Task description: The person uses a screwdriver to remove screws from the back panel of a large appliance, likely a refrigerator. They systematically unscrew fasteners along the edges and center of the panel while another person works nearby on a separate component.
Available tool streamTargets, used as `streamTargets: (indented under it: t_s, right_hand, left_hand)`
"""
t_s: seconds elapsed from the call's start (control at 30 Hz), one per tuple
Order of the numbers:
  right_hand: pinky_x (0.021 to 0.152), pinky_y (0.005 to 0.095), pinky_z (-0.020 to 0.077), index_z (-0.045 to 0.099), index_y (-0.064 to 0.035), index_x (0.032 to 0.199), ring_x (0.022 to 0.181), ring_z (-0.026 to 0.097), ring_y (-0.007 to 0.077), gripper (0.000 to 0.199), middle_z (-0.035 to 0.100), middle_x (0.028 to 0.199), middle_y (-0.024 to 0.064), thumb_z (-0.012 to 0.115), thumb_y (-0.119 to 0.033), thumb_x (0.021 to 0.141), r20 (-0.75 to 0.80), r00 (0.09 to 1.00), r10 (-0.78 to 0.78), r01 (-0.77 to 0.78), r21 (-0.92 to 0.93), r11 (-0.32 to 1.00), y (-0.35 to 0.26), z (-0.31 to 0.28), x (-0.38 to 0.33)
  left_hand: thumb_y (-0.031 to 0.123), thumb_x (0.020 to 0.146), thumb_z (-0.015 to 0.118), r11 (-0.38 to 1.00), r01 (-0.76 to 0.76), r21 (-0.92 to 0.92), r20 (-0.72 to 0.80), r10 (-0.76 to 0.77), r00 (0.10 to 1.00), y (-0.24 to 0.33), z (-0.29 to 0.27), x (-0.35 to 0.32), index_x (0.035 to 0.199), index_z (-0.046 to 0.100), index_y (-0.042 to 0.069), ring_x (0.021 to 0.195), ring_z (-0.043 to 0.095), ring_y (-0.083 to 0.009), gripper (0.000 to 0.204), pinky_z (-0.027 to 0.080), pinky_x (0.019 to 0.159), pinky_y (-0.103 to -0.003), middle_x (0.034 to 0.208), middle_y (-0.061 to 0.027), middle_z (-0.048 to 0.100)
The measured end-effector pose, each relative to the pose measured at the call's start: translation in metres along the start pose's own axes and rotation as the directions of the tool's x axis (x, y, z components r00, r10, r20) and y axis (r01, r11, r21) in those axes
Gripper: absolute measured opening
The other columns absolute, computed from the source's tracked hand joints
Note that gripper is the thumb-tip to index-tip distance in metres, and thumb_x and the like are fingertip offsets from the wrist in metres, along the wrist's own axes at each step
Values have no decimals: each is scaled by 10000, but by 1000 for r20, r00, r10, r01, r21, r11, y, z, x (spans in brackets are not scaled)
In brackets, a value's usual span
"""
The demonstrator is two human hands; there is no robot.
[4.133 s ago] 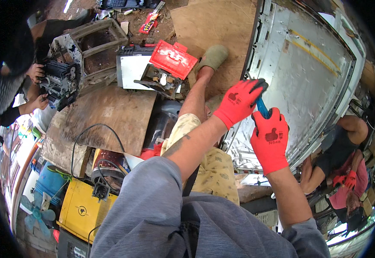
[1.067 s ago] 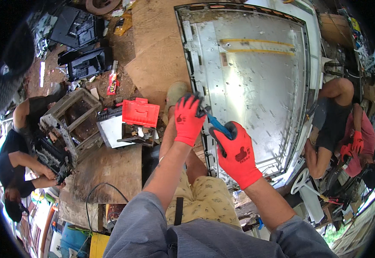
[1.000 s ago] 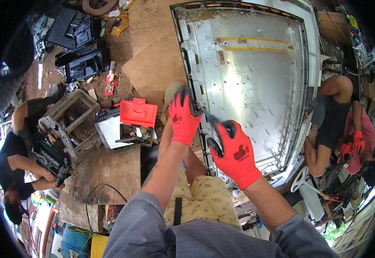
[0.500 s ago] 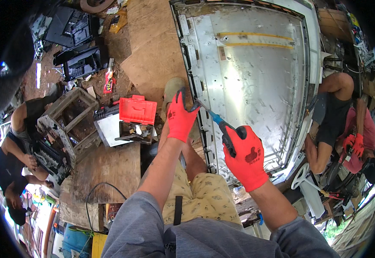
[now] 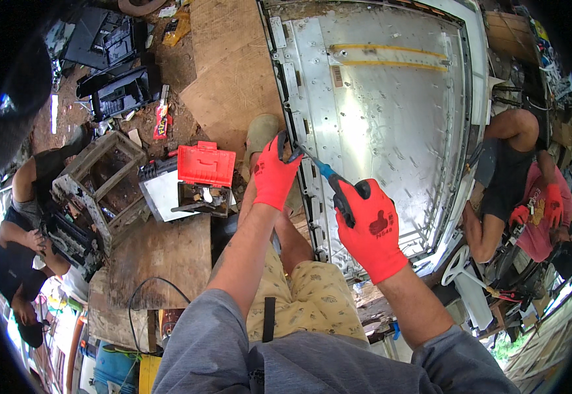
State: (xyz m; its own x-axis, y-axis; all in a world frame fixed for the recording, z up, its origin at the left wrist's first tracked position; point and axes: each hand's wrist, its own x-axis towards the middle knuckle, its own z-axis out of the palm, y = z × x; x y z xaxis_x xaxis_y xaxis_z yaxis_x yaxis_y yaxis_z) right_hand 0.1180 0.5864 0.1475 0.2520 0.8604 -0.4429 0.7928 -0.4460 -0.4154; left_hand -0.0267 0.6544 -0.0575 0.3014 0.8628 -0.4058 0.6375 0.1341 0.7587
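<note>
My right hand, in a red glove with dark fingertips, is closed round the blue handle of a screwdriver. The shaft points up and left to the edge of a large silver metal panel with a dark slotted rim. Close to the tip is my left hand, gloved the same way, its thumb and forefinger apart at the panel's left rim. Between them I make out no held part; the other fingers are partly hidden. Two yellowish strips run across the panel's far part.
To the left stands an open red-lidded toolbox beside a wooden frame. Black plastic housings lie beyond. One person works at the far left; others sit right of the panel. A plywood sheet adjoins the panel.
My right hand and the screwdriver have shifted slightly up and left. My left hand stays by the tip at the rim. At right, a co-worker's gloved hands have moved apart.
</note>
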Motion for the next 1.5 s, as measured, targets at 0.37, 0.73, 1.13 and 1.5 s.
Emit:
streamTargets:
  t_s: [0.37, 0.73, 1.13, 1.5]
  right_hand:
    - [674, 443, 475, 621, -134, 1214, 796, 594, 324, 415, 538, 902, 140, 695, -168, 807, 52, 998, 21, -21, 6, 1000, -1, -10, 5]
    - [700, 446, 484, 632, -126, 1186, 821, 605, 330, 386, 558, 936, 147, 683, -189, 808, 79, 997, 20, -17, -35, 999, -11, -14, 14]
    - [718, 422, 502, 642, -165, 1139, 875, 627, 303, 314, 584, 994, 144, 647, -189, 826, 149, 947, -286, 311, -194, 930, -43, -31, 69]
    - [634, 416, 527, 602, -162, 1196, 761, 662, 307, 365, 620, 924, 154, 644, -209, 836, 157, 885, -439, 465, -356, 810, -37, -24, 67]
  left_hand:
    - [178, 767, 820, 1000, 26, -9, 11, -25, 1000, 5, -3, -4, 1285, 617, 58, 1090, 667, -287, 569, 522, 923, -375, 1201, -152, 679]
    - [187, 764, 810, 999, 15, -35, 8, -14, 1000, -1, -5, -3, 1312, 591, 61, 1157, 616, -316, 603, 494, 966, -387, 1256, -157, 640]
    - [82, 766, 711, 970, -230, -76, 74, 236, 969, 15, -27, -9, 1157, 671, 75, 1066, 628, -355, 393, 507, 930, -412, 1134, -143, 675]
    - [84, 736, 713, 940, -329, -96, 0, 330, 944, 24, -17, -4, 1087, 674, 78, 1048, 638, -344, 353, 518, 910, -399, 1123, -130, 674]
